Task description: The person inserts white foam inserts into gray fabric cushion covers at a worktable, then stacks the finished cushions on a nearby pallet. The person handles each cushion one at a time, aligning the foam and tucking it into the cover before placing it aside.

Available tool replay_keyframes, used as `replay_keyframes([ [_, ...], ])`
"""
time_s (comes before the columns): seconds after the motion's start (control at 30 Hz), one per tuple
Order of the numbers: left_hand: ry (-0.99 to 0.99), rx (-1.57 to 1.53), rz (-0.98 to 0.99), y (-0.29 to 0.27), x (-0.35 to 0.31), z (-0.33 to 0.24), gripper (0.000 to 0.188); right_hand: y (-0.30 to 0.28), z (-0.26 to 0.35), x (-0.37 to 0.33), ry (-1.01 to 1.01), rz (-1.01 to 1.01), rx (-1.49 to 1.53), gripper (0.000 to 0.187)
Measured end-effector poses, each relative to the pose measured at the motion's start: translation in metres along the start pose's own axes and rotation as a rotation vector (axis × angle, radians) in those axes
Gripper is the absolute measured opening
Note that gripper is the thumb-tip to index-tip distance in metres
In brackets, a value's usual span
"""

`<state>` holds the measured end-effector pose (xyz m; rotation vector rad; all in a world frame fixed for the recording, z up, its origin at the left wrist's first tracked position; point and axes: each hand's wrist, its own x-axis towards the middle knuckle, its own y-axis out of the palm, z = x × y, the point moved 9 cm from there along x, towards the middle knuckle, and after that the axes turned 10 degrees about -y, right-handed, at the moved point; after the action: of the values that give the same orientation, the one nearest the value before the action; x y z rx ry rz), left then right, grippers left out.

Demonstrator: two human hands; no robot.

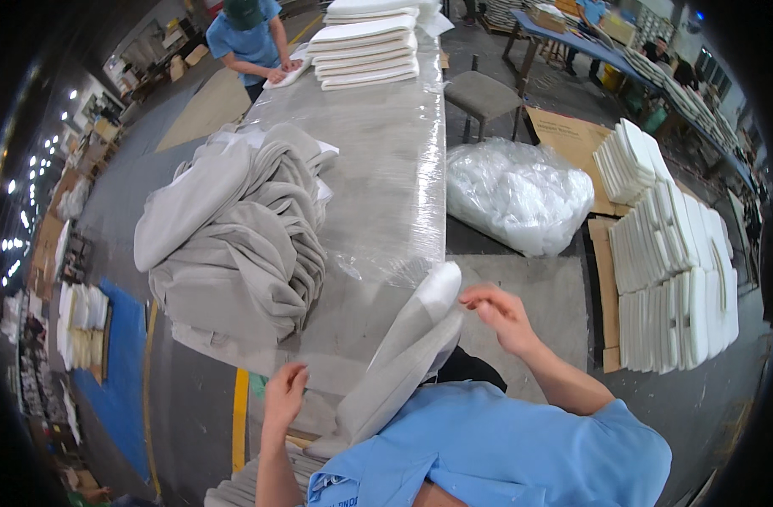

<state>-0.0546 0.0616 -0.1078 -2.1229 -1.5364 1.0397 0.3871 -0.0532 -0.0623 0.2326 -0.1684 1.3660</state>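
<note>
In front of me a long grey fabric cover (395, 355) lies across the table's near edge and against my body, with a white padded end (441, 287) showing at its far tip. My right hand (500, 317) is just right of that white end, fingers loosely bent and apart, nothing seen in them. My left hand (285, 393) is raised left of the cover, fingers half curled with no object visible between them. Beyond it, a big heap of grey fabric covers (243, 228) sits on the table's left side.
The table (374, 186) is wrapped in clear film. White pads (365, 46) are stacked at its far end, beside a co-worker (247, 38). On the right are a bulging clear plastic bag (522, 194), a chair (485, 100) and white pad stacks (674, 270). Grey pieces (260, 482) lie lower left.
</note>
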Motion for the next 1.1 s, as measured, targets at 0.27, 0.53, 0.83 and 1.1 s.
replay_keyframes([
  [0.27, 0.701, 0.282, 0.451, 0.1, -0.058, -0.24, 0.046, 0.053, -0.164, -0.058, 0.795, 0.148, 0.656, 0.057],
  [0.53, 0.467, -0.148, 1.32, 0.106, -0.102, -0.229, 0.022, 0.071, -0.12, -0.078, 0.892, 0.234, 0.823, 0.073],
  [0.83, 0.98, 0.46, 0.448, 0.128, -0.029, -0.269, 0.039, 0.086, -0.075, -0.02, 0.472, 0.505, 0.761, 0.03],
  [1.1, 0.686, 0.087, 0.735, 0.109, 0.025, -0.232, 0.019, 0.079, -0.052, -0.005, 0.516, 0.188, 0.716, 0.028],
])
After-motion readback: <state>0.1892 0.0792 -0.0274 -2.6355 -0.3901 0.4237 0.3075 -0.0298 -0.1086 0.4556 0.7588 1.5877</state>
